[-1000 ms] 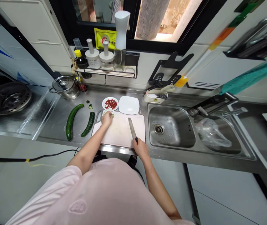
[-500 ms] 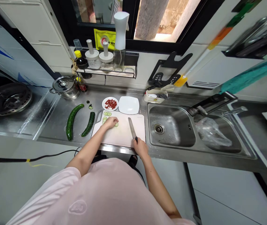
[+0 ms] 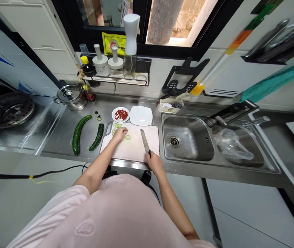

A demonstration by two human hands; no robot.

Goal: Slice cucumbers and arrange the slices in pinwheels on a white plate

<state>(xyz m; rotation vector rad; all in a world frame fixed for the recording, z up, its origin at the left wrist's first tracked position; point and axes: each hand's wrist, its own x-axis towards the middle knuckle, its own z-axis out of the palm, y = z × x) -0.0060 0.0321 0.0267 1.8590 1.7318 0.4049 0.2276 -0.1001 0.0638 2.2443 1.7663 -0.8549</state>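
Observation:
My left hand [image 3: 119, 134] rests on a white plastic cutting board [image 3: 134, 151], touching a small group of cucumber slices [image 3: 116, 130]. A single slice [image 3: 127, 137] lies just beyond its fingertips. My right hand [image 3: 154, 163] grips the black handle of a kitchen knife [image 3: 145, 142], whose blade lies flat along the board's right side. Left of the board lie a whole cucumber [image 3: 78, 134] and a shorter cut cucumber [image 3: 97, 137]. Behind the board sit a round plate of chopped red chili [image 3: 120, 114] and an empty-looking square white plate [image 3: 141, 115].
A steel steamer pot [image 3: 71, 97] stands on the counter near a gas burner [image 3: 6, 109]. To the right is a double steel sink [image 3: 188, 144], with a plastic bag [image 3: 232, 146] in its far basin. A wall shelf of bottles and jars [image 3: 116, 80] runs behind the counter.
My left hand has shifted slightly left since the half-second-old view, after coming nearer from the board's far edge. More slices now show. My right hand and the knife stay almost still.

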